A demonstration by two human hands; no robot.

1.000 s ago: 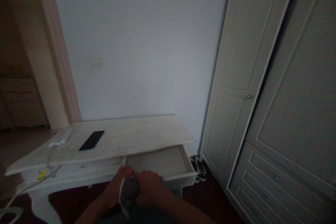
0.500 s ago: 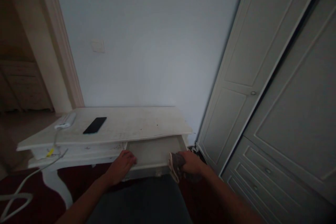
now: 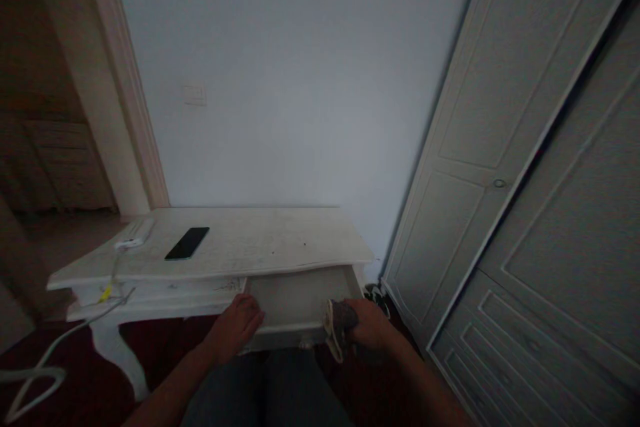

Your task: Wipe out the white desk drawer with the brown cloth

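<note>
No readable text, labels or numbers anywhere.

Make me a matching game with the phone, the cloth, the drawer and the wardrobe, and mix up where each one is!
Things:
1. phone
2. cloth
3. drawer
4. wardrobe

Places or states:
A. stands tall at the right side of the room
B. lies flat on the white table top
C. pulled open under the table top
D. gripped in the right hand

Pairs: 1-B, 2-D, 3-C, 4-A
</note>
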